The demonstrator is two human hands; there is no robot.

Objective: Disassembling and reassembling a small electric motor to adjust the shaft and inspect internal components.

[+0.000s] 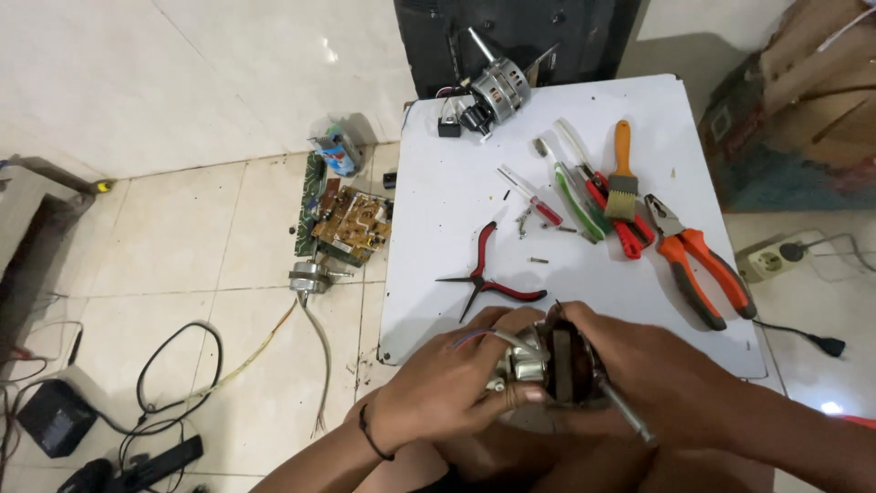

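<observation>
At the white table's (456,183) near edge, left hand (447,388) and right hand (639,374) both grip a small motor (547,365).

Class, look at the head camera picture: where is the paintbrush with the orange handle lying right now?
The paintbrush lies on the right part of the white table, its bristles over the red-handled tools, just left of the orange-handled pliers.

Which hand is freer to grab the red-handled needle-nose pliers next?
Probably left. The left hand only pinches the near end of the small grey metal fan motor, and the red-handled needle-nose pliers lie just beyond it. The right hand cradles the motor's body.
</observation>
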